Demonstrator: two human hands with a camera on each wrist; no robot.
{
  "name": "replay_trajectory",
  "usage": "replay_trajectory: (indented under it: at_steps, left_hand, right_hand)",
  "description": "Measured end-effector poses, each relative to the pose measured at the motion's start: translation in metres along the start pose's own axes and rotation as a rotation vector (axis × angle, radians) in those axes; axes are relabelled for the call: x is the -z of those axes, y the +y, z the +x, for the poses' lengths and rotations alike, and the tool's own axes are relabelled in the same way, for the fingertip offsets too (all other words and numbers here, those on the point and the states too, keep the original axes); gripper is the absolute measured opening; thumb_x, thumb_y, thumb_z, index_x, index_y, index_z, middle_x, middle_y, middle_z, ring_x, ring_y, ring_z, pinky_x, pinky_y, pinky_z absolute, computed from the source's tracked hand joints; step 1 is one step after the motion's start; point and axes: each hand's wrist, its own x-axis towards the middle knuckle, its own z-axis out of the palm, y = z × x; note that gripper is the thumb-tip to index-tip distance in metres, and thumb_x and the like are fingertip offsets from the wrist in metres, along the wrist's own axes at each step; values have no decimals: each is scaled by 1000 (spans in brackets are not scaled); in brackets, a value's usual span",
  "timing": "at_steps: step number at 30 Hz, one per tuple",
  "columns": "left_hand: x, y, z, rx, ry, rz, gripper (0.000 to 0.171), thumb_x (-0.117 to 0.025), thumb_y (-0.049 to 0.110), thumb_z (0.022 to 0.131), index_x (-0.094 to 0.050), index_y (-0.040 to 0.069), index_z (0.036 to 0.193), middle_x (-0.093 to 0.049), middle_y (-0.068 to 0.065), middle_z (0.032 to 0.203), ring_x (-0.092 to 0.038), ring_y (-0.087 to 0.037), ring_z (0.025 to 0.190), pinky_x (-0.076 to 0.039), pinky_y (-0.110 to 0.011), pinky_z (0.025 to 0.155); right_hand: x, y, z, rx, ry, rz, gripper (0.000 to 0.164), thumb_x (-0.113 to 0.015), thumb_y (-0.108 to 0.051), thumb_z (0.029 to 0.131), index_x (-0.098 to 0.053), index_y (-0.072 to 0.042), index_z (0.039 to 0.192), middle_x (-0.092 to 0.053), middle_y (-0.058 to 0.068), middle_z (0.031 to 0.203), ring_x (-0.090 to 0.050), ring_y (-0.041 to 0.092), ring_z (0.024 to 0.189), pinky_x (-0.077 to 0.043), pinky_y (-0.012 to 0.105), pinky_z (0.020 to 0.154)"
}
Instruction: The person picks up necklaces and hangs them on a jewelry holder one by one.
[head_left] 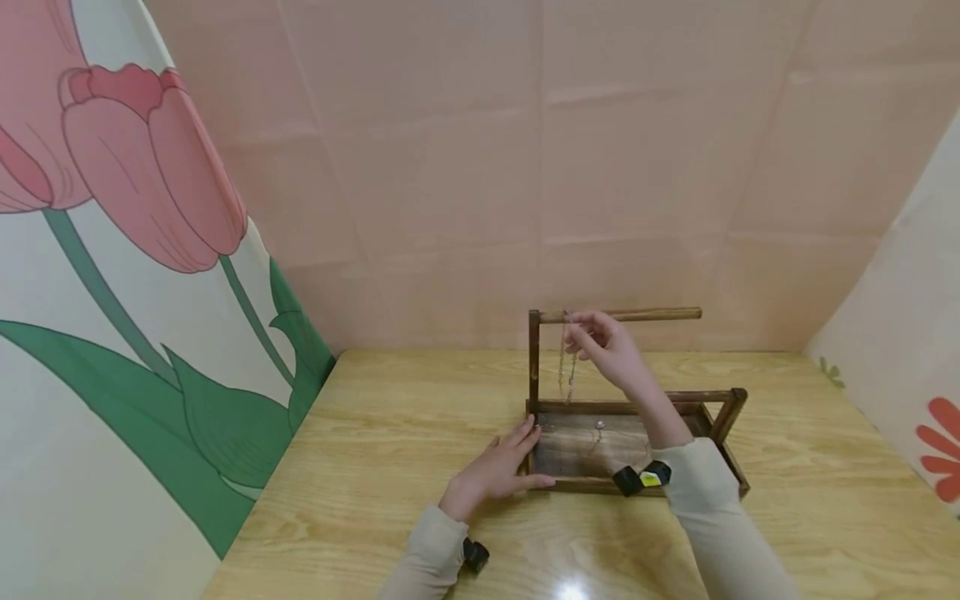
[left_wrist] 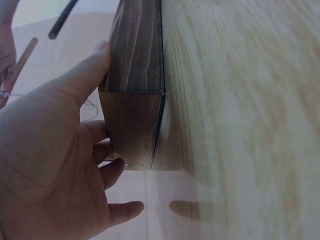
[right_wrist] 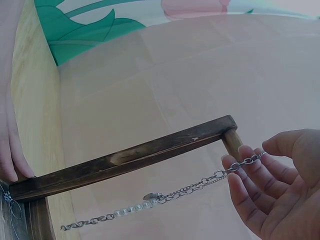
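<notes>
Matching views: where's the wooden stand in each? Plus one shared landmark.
Head: wooden stand right of centre, lower half.
Left wrist: only parts show; a corner of its tray is upper, left of centre.
Right wrist: its post slants from lower left to right of centre.
Shared landmark: left hand, visible in all three.

I'm counting two hands point(head_left: 495, 468) point(head_left: 613, 348), two sleeves point(head_left: 438, 543) point(head_left: 716, 500), one wooden stand point(head_left: 581, 484), two crossbars point(head_left: 660, 314) point(head_left: 697, 396), one table point(head_left: 360, 467), at least one chain point(right_wrist: 154, 200).

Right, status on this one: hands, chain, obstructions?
Right hand pinching chain beside upper bar. Left hand touching left end of tray. Whether chain loops over bar, unclear. Bar's free end unobstructed.
</notes>
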Motion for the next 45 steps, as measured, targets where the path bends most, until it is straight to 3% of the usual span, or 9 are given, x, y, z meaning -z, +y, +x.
replay_trajectory:
  at_steps: [4, 10, 13, 20, 26, 31, 37, 41, 45]
  left_hand:
    - [-2, -1, -1, -4, -1, 4, 88, -39, 69, 85, -14, 16, 150, 2, -1, 157, -11, -21, 143, -16, -54, 112]
    - [-2, -1, -1, 2, 0, -10, 87, -39, 69, 85, -14, 16, 150, 3, 0, 157, -10, -21, 143, -16, -54, 112]
    - [-2, -2, -2, 9, 4, -9, 87, -40, 69, 85, -14, 17, 150, 2, 0, 157, -10, -19, 143, -17, -54, 112]
    - [-1, -1, -2, 11, 3, -6, 87, -41, 68, 85, -15, 16, 150, 2, 0, 157, -11, -19, 143, -18, -54, 112]
    - [-1, -1, -2, 8, 3, 0, 88, -40, 69, 85, -14, 16, 150, 2, 0, 157, -10, -18, 143, -18, -53, 112]
    - [-2, -1, -1, 8, 3, -5, 87, -40, 69, 85, -14, 17, 150, 2, 1, 157, -10, -17, 143, -18, -53, 112]
    - [-2, -1, 0, 11, -3, -5, 88, -39, 70, 84, -14, 17, 150, 2, 1, 157, -10, -17, 143, -18, -53, 112]
    - [-2, -1, 0, 12, -10, -14, 89, -38, 71, 84, -13, 18, 150, 3, 1, 157, -9, -17, 143, -16, -52, 113]
    - [-1, -1, 0, 9, -6, -12, 88, -37, 71, 84, -13, 18, 150, 3, 1, 157, -9, -17, 143, -16, -52, 113]
  right_hand:
    - [-3, -10, -7, -8, 7, -26, 32, -47, -11, 97, -50, 11, 120, -60, 29, 97, -61, 37, 86, -53, 21, 64]
    - [-7, -13, -10, -24, 9, -67, 29, -47, -13, 97, -53, 6, 119, -61, 27, 97, -60, 7, 80, -52, 20, 66]
    - [-8, -10, -10, -25, 5, -61, 29, -48, -13, 97, -53, 6, 118, -61, 27, 96, -58, 3, 79, -52, 21, 66]
    - [-10, -3, -9, -17, 2, -48, 29, -48, -10, 97, -52, 8, 119, -61, 30, 98, -60, 7, 81, -53, 20, 67]
    - [-12, 0, -10, -16, 4, -29, 30, -48, -9, 97, -51, 9, 121, -60, 31, 101, -60, 37, 92, -53, 20, 68]
    - [-12, 3, -11, -22, 5, -27, 29, -47, -10, 97, -51, 5, 122, -61, 28, 103, -61, 20, 91, -53, 20, 70]
    - [-12, 18, -9, -15, -1, -1, 32, -48, -14, 97, -50, 3, 125, -60, 24, 110, -58, 38, 101, -53, 20, 73]
    - [-12, 36, -5, -6, 9, 1, 33, -48, -18, 97, -50, 0, 125, -60, 22, 113, -58, 35, 103, -54, 21, 74]
    - [-12, 39, -6, 8, 17, 17, 33, -49, -15, 97, -49, 2, 126, -58, 26, 116, -57, 38, 104, -55, 25, 75]
